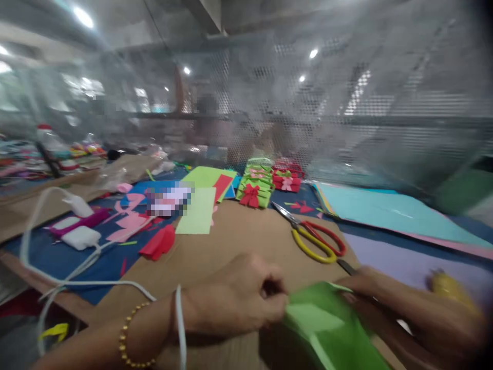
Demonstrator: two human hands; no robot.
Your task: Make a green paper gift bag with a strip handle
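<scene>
My left hand [239, 298] is closed, pinching the left edge of a folded green paper sheet [327, 329] low in the view. A gold bead bracelet sits on that wrist. My right hand [385, 295] lies along the sheet's right side, fingers pressed on its upper edge; it is blurred. A dark thin tool [346, 267] pokes out just above those fingers; whether the hand holds it I cannot tell. Red and yellow handled scissors [314, 239] lie shut on the brown board [231, 241] just beyond both hands.
Stacks of folded green [256, 185] and red [287, 180] paper pieces with bows stand at the back. Light green sheets [200, 210], pink and red scraps [133, 223] lie left. Large cyan sheets [385, 210] lie right. A white cable [77, 267] loops at left. Mesh screen behind.
</scene>
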